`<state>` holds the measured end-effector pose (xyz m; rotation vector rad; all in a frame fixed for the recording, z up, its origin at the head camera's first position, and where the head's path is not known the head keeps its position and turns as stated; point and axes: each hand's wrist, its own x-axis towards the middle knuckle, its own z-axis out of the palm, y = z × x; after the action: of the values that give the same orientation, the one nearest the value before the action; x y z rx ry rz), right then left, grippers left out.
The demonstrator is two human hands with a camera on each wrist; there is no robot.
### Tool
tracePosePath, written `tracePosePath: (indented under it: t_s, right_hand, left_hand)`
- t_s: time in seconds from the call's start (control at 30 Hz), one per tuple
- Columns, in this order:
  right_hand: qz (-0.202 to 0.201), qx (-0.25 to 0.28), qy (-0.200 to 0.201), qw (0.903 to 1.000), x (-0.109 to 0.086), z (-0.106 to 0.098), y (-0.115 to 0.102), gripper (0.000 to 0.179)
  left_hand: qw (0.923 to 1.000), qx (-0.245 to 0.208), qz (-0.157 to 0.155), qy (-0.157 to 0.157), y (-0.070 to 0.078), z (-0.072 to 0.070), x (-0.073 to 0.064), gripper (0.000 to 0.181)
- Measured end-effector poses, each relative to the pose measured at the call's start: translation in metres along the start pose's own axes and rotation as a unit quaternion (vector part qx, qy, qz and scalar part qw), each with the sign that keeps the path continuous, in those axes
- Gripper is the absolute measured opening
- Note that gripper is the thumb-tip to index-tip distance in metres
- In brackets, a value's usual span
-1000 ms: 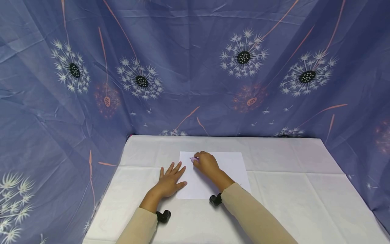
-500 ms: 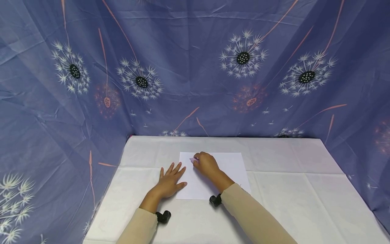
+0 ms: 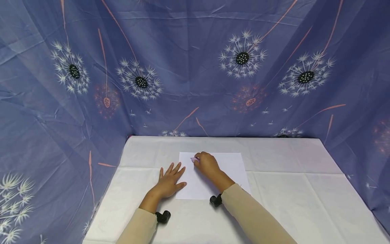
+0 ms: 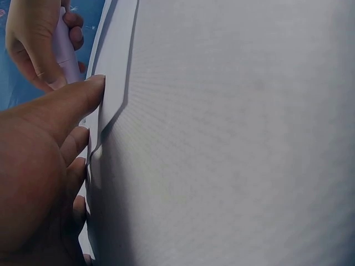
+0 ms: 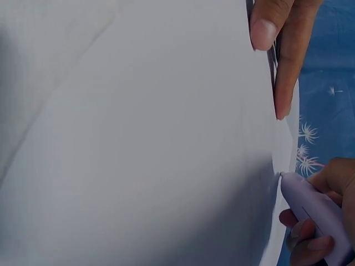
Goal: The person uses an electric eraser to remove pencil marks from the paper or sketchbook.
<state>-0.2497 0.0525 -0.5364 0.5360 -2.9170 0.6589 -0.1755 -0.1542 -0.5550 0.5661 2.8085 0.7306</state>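
A plain white sheet of paper (image 3: 228, 167) lies on the white-covered table. My left hand (image 3: 169, 183) rests at its left side, fingers spread and straight, with the thumb over the sheet's edge (image 4: 119, 72). Near the sheet's upper left, my right hand (image 3: 208, 165) grips a light purple tool (image 3: 195, 159) between curled fingers and thumb. In the right wrist view this tool (image 5: 319, 210) has a smooth, thick body with a thin seam, narrowing to a small dark tip right at the paper. Part of its body is hidden by the fingers; its exact kind I cannot tell.
The white tablecloth (image 3: 283, 196) has fold creases and spreads around the paper. A blue curtain (image 3: 189, 67) with dandelion prints hangs behind the table and along its sides. Black wrist cameras (image 3: 163, 217) sit at both sleeve cuffs.
The right hand and the purple tool shift very slightly to the right over the paper. My left hand stays in place on the sheet's left side.
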Motion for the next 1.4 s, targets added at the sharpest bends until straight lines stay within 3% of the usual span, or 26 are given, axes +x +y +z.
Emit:
tracePosePath:
  t_s: [0.27,0.47,0.7,0.9,1.07,1.4]
  right_hand:
    - [-0.015,0.006,-0.021,0.9997,0.0003,0.0013,-0.0026,0.022]
    - [0.003,-0.006,0.002,1.0,0.0,0.0006,-0.0021,0.02]
    - [-0.019,-0.006,-0.011,0.9997,-0.0002,0.0025,-0.0015,0.021]
    - [-0.005,-0.004,0.006,1.0,-0.0007,0.0011,-0.0029,0.02]
    - [-0.024,-0.002,-0.021,0.9995,0.0001,0.0024,-0.0035,0.021]
    - [-0.027,0.002,-0.022,0.9994,0.0001,0.0029,-0.0056,0.022]
  left_hand:
    - [0.9999,0.005,-0.012,-0.008,0.002,-0.003,-0.0002,0.067]
    - [0.9997,0.01,-0.015,-0.018,0.0003,-0.0017,0.0007,0.069]
    - [0.9999,0.006,-0.008,-0.011,-0.0003,-0.0014,0.0009,0.069]
    - [0.9996,0.013,-0.016,-0.017,0.0005,-0.0028,0.001,0.069]
    - [0.9996,0.016,-0.02,-0.016,0.0019,-0.0047,0.0006,0.068]
    - [0.9996,0.012,-0.02,-0.017,0.0034,-0.0053,0.0001,0.067]
